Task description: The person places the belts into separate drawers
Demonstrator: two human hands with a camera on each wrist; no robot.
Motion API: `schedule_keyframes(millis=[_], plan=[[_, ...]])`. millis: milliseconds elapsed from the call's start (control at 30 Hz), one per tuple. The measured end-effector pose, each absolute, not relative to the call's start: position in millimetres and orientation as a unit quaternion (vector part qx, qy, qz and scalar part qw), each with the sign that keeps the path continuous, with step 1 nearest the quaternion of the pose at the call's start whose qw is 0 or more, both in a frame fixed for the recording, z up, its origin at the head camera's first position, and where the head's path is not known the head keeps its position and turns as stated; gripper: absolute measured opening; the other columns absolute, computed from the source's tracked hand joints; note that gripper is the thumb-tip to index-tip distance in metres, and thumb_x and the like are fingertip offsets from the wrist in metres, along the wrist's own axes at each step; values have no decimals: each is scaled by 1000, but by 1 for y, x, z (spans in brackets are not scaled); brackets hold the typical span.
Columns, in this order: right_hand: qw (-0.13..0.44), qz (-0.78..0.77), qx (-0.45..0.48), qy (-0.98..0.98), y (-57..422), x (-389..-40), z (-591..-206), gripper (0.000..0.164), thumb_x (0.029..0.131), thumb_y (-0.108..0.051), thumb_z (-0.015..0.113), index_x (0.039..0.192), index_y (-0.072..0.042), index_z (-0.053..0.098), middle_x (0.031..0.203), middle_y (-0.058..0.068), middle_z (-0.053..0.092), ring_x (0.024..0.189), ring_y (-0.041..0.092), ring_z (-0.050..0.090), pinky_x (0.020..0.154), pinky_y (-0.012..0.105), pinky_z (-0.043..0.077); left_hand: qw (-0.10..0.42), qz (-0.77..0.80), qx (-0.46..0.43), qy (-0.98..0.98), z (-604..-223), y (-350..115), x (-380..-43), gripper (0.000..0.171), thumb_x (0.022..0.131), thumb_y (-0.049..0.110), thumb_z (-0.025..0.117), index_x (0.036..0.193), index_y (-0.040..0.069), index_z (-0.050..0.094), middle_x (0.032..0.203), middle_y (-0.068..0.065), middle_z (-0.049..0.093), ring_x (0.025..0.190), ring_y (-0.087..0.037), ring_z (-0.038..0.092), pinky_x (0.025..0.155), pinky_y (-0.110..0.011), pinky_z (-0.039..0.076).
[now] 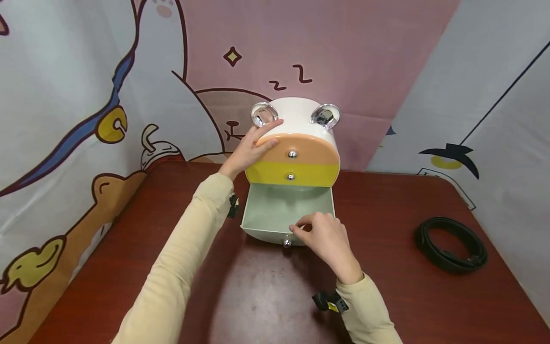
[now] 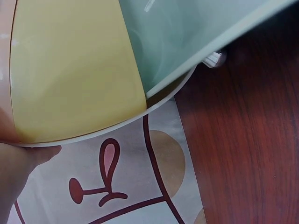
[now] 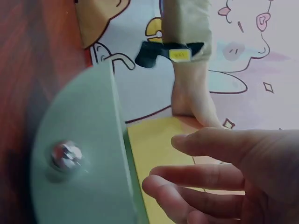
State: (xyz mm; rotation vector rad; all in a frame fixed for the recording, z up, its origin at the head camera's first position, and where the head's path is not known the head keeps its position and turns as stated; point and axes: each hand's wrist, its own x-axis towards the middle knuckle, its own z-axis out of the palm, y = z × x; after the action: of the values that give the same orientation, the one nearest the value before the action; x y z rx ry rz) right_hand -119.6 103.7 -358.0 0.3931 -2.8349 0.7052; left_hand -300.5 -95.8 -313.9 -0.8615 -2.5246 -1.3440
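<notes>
A small drawer box [image 1: 301, 114] with a white top and two round silver ears stands toward the back of the table. Its orange drawer [image 1: 313, 147] and yellow drawer [image 1: 311, 175] are closed, while the pale green bottom drawer [image 1: 266, 205] is pulled out. My left hand [image 1: 251, 149] rests on the box's upper left edge, fingers straight over the white top and the orange front. Above the green drawer's front rim hovers my right hand [image 1: 324, 236], near the silver knob [image 1: 287, 242]. In the right wrist view, its thumb and loosely bent fingers [image 3: 201, 177] hold nothing.
A coiled black belt [image 1: 451, 265] lies on the right side of the dark red wooden table [image 1: 378, 205]. Behind the table hangs a cartoon-printed cloth [image 1: 352, 57], close to the box's back.
</notes>
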Motion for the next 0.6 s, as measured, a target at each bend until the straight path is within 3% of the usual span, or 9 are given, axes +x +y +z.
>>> schedule_keyframes(millis=[300, 600], plan=[[86, 263, 178, -944, 136, -134, -356, 9, 76, -28, 70, 82, -23, 73, 68, -14, 61, 53, 2, 50, 47, 26, 39, 80, -449, -297, -839, -315, -95, -302, 47, 85, 46, 54, 129, 51, 36, 109, 2, 41, 91, -14, 36, 79, -34, 34], [12, 294, 217, -931, 168, -142, -356, 19, 78, -26, 69, 93, -16, 72, 82, -13, 65, 64, 3, 55, 55, 23, 43, 77, -450, -297, -839, -316, -97, -303, 48, 85, 46, 54, 129, 51, 35, 109, 2, 42, 91, -14, 35, 79, -34, 34]])
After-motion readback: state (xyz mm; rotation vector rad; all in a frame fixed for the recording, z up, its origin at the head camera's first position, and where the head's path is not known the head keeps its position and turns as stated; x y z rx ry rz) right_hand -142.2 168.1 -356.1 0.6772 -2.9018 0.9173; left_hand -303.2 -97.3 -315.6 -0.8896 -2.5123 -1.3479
